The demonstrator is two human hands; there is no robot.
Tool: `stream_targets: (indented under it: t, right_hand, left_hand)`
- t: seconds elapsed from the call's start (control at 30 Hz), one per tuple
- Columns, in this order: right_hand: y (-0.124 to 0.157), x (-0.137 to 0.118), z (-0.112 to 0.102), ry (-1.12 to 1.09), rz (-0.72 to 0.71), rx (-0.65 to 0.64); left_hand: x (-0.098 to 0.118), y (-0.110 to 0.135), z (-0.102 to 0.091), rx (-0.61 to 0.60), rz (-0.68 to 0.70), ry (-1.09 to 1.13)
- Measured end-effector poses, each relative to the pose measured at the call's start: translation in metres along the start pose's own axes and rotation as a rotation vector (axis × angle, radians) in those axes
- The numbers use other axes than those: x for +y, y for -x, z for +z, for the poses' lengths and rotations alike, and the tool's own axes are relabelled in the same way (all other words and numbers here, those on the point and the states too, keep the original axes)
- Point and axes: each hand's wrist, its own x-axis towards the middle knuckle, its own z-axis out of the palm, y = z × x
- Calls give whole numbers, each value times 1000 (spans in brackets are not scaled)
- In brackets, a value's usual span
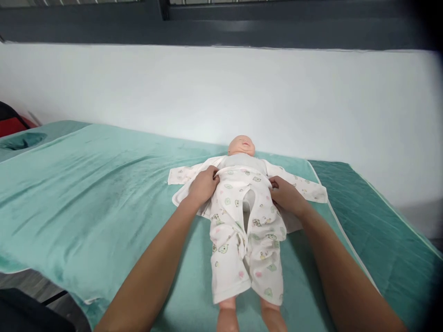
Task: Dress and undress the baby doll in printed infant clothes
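Note:
A baby doll (242,145) lies on its back, head toward the wall and bare lower legs toward me. It wears white printed split-crotch pants (230,237), pulled up to its middle. An open white printed jacket (306,188) is spread under it, sleeves stretched to both sides. My left hand (205,184) has its fingers closed at the left edge of the pants' waist. At the opposite side, my right hand (285,194) pinches the right edge of the waist. The fingertips of both hands are partly hidden by cloth.
A light green sheet (104,184) covers the surface under the doll, with a darker green cover (374,221) at the right. Behind stands a white wall (214,92) below a dark frame (242,27). A red and black item (14,122) sits at the far left.

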Motion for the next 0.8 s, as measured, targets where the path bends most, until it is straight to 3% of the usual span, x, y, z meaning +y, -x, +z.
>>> stream_targets:
  t: [0.2, 0.33, 0.6, 0.8]
  right_hand:
    - [-5, 3, -2, 110, -74, -95]
    - [-3, 1, 0, 57, -73, -109]
    - [3, 4, 14, -608, -113, -228]
    - [0, 9, 20, -873, -121, -248]
  left_hand:
    - [-3, -4, -6, -159, -89, 170]
    - [-9, -6, -7, -287, -131, 293]
    - [-8, 2, 2, -368, -283, 799]
    - [-10, 0, 4, -343, -304, 996]
